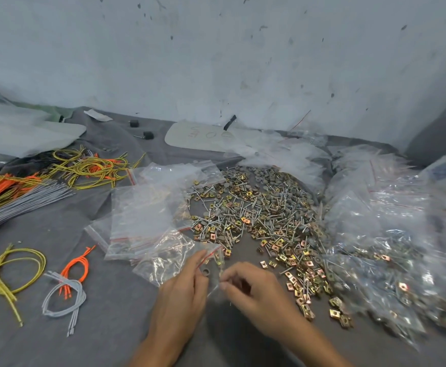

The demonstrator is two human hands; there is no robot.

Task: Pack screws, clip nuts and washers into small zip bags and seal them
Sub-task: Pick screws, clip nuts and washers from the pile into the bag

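The left hand [182, 295] pinched the zip bag [215, 276] by its mouth at six o'clock on the bench [116, 313]; the right hand [253, 292] pinched its other edge. Keeping the mouth wide and upward would likely stop spills.

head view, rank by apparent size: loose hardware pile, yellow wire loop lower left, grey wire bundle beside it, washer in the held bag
1. loose hardware pile
2. yellow wire loop
3. grey wire bundle, nearly equal to the loop, so unsure
4. washer inside the zip bag
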